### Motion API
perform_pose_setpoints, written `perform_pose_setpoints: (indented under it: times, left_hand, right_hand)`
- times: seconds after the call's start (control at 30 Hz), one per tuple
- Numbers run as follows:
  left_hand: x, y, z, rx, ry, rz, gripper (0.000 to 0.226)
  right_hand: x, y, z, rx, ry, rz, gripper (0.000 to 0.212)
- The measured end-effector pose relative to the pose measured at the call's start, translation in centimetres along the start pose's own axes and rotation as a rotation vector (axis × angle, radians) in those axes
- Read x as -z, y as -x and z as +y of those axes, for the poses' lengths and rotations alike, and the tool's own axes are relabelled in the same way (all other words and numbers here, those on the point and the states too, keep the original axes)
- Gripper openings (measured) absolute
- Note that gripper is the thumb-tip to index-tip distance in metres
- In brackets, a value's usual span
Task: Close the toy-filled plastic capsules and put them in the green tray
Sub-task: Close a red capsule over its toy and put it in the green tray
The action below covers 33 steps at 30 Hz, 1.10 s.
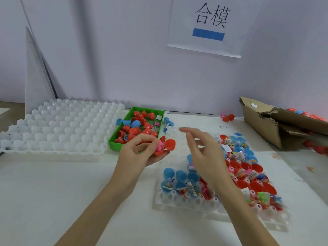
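Nearest, a clear dimpled tray [186, 201] sits front-right on the white table [53, 192], holding open blue capsule halves [181, 176] & red capsule halves [255, 186], many w/ small bagged toys in them. Right hand [204, 150] hovers above that tray, fingers loosely spread & relaxed, gripping nothing, a bit blurred. Left hand [140, 153] is just left of it, palm up, fingers curled round an open red capsule [165, 146]: one half lies in the palm, the other half sticks out to the right, w/ a pink toy [160, 145] pinched at the fingertips. Can't tell if the two halves are joined by a hinge. Just behind the left hand is the green tray [115, 142], w/ red capsules [147, 125] & one blue capsule [135, 124] inside, some shut, some open. Left of it lies a big white dimpled tray [58, 125]. A couple of blue halves sit at either side of the green tray. Far right, a torn cardboard box [262, 121] w/ more red & blue capsules. On the back wall hangs a paper sign [209, 25] w/ two characters & a blue bar.
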<state>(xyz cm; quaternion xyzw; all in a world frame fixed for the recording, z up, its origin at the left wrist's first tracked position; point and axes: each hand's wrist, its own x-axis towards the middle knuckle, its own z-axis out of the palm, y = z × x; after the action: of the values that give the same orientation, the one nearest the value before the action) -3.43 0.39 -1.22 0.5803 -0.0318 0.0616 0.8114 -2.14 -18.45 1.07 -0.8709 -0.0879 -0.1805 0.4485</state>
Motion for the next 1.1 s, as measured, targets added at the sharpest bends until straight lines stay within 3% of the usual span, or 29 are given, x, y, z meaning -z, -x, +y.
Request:
perform_pose_setpoints:
  times: [0.13, 0.23, 0.33, 0.6, 0.77, 0.97, 1.1]
  left_hand:
    - [0.8, -0.4, 0.2, 0.069, 0.123, 0.034, 0.02]
    - [0.8, -0.5, 0.6, 0.121, 0.234, 0.028, 0.021]
    - [0.8, -0.6, 0.7, 0.143, 0.252, 0.03, 0.02]
    - [0.6, -0.6, 0.6, 0.177, 0.244, -0.006, 0.023]
    - [0.3, -0.4, 0.7, 0.203, 0.239, -0.02, 0.022]
    - [0.0, -0.2, 0.9, 0.218, 0.245, -0.02, 0.021]
    - [0.2, -0.3, 1.0, 0.217, 0.253, -0.029, 0.022]
  right_hand:
    - [3.1, -2.2, 3.1, -0.184, 0.459, 0.211, 0.027]
    - [5.7, -3.3, 5.4, -0.293, 0.591, 0.243, 0.022]
    - [6.9, -3.8, 6.8, -0.346, 0.656, 0.171, 0.016]
    - [6.4, -4.5, 7.5, -0.425, 0.698, 0.127, 0.021]
    - [6.0, -4.4, 7.4, -0.469, 0.637, 0.106, 0.037]
    - [6.5, -4.4, 7.6, -0.522, 0.584, 0.132, 0.023]
    - [7.0, -4.4, 7.7, -0.504, 0.55, 0.152, 0.026]
